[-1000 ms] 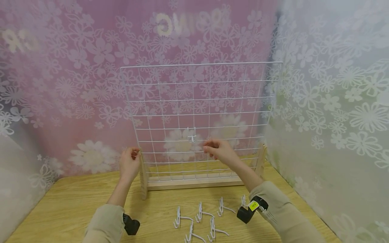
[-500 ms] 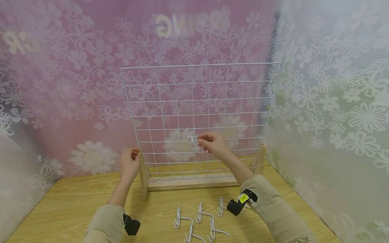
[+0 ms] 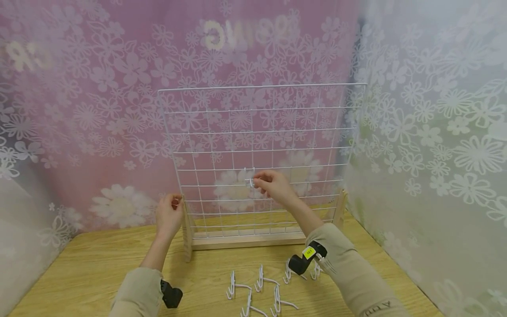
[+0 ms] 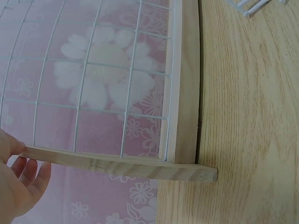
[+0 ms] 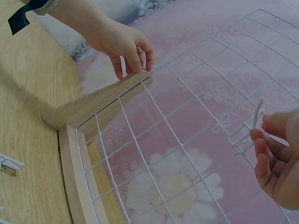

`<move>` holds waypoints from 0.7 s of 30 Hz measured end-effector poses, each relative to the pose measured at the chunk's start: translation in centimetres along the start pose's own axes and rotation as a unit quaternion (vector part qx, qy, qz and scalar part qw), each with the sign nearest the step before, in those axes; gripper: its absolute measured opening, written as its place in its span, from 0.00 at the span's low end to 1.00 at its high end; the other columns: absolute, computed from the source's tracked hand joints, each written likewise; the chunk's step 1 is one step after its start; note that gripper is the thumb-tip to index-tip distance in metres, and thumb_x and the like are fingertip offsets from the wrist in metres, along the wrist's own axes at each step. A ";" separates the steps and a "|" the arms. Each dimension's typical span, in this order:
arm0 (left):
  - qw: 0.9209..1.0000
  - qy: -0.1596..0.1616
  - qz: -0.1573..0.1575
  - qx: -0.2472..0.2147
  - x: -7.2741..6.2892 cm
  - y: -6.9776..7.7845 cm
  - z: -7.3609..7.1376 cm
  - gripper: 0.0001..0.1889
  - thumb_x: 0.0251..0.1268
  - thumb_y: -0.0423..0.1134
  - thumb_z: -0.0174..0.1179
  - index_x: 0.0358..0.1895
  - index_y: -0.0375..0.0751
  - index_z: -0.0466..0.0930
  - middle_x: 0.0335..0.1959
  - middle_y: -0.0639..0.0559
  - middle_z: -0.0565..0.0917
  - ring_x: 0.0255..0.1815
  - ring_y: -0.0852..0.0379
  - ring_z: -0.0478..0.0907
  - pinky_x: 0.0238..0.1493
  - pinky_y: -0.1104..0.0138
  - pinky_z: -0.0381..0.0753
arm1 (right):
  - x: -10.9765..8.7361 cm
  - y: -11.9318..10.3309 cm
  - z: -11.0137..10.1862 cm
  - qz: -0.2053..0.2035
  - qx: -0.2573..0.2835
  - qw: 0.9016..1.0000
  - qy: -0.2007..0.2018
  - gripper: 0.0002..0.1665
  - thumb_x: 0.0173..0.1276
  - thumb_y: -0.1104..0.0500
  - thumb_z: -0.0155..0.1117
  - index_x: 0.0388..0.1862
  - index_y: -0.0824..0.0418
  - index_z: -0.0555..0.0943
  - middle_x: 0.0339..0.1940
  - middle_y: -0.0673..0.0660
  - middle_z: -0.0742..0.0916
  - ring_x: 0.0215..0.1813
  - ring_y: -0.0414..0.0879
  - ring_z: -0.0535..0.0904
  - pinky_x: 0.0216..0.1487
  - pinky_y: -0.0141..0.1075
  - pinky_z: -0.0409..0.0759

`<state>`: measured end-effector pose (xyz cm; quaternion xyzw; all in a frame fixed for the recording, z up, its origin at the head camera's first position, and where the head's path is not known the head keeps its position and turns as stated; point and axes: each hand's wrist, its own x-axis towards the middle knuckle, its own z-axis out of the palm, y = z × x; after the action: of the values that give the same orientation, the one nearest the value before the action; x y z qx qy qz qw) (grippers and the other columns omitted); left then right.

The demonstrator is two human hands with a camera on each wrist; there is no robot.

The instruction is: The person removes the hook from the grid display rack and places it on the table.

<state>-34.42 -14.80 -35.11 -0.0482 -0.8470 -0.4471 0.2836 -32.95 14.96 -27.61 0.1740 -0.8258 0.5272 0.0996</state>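
Note:
A white wire grid panel [image 3: 261, 87] stands upright in a wooden stand [image 3: 245, 241]. On the grid's middle hangs a white wire hook [image 5: 240, 142], its prongs over a horizontal wire. My right hand [image 3: 275, 187] pinches the projecting arm of that hook between thumb and forefinger; the other fingers are curled, as the right wrist view shows. At the left side, my left hand [image 3: 169, 215] holds the top of the stand's left wooden post [image 4: 126, 165] with its fingertips. Several more white hooks [image 3: 260, 279] lie on the table in front of the stand.
The wood-grain table [image 3: 99, 264] runs back to a pink floral curtain [image 3: 119, 132]. A pale floral curtain [image 3: 431, 154] closes the right side. Black wrist cameras [image 3: 171, 294] sit on both sleeves, the right one partly covering the loose hooks.
My right hand has moved left along the grid to the hanging hook and now pinches its arm. The left hand stays on the post.

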 end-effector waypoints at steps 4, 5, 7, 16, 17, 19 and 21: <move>1.000 -0.006 -0.005 -0.002 0.0 0.0 0.0 0.09 0.63 0.29 0.52 0.44 0.28 0.75 0.39 0.34 0.74 0.39 0.42 0.72 0.40 0.54 0.72 | 0.3 -0.2 0.2 0.009 -0.003 1.000 -0.002 0.14 0.68 0.56 0.58 0.47 0.63 0.79 0.34 0.59 0.83 0.30 0.50 0.74 0.27 0.33 0.72; 1.000 -0.007 -0.006 -0.003 0.1 0.0 0.0 0.09 0.63 0.29 0.52 0.44 0.28 0.75 0.39 0.35 0.74 0.39 0.42 0.72 0.41 0.54 0.72 | 0.4 -0.3 0.2 0.010 -0.004 1.000 -0.003 0.14 0.68 0.56 0.58 0.46 0.63 0.80 0.34 0.60 0.83 0.30 0.50 0.74 0.27 0.33 0.72; 1.000 -0.008 -0.008 -0.006 0.1 0.0 0.0 0.09 0.63 0.29 0.52 0.44 0.28 0.75 0.39 0.35 0.74 0.39 0.42 0.72 0.41 0.54 0.72 | 0.6 -0.4 0.4 0.009 -0.002 1.000 -0.005 0.14 0.68 0.56 0.58 0.47 0.63 0.80 0.33 0.59 0.83 0.28 0.48 0.74 0.27 0.35 0.73; 1.000 -0.001 -0.005 -0.005 0.0 -0.2 0.0 0.09 0.64 0.29 0.52 0.44 0.28 0.75 0.38 0.36 0.73 0.39 0.42 0.72 0.40 0.55 0.71 | 1.0 -0.7 1.0 0.004 0.001 1.000 -0.009 0.14 0.68 0.56 0.58 0.45 0.65 0.80 0.31 0.56 0.85 0.30 0.55 0.75 0.24 0.31 0.71; 1.000 0.000 -0.006 -0.003 0.0 -0.2 0.0 0.09 0.64 0.29 0.52 0.44 0.29 0.75 0.38 0.36 0.73 0.39 0.42 0.72 0.40 0.55 0.71 | 0.9 -0.8 1.0 0.005 0.000 1.000 -0.010 0.14 0.68 0.57 0.58 0.45 0.66 0.80 0.30 0.56 0.85 0.31 0.58 0.75 0.24 0.31 0.71; 1.000 -0.002 -0.005 0.000 0.0 -0.2 0.0 0.09 0.64 0.29 0.52 0.44 0.29 0.75 0.38 0.36 0.73 0.39 0.42 0.72 0.40 0.54 0.71 | 0.9 -0.9 1.0 0.010 -0.001 1.000 -0.008 0.14 0.68 0.57 0.58 0.45 0.66 0.80 0.30 0.55 0.85 0.33 0.60 0.75 0.24 0.31 0.71; 1.000 -0.005 -0.006 0.003 0.0 -0.1 0.0 0.09 0.64 0.29 0.52 0.45 0.29 0.75 0.38 0.35 0.74 0.39 0.42 0.72 0.40 0.54 0.71 | 0.9 -1.0 1.1 0.017 0.001 1.000 -0.005 0.14 0.68 0.57 0.58 0.45 0.67 0.80 0.30 0.55 0.85 0.31 0.58 0.75 0.24 0.32 0.71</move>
<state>-34.44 -14.87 -35.15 -0.0440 -0.8499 -0.4462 0.2770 -33.34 13.48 -26.95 0.1630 -0.8284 0.5289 0.0865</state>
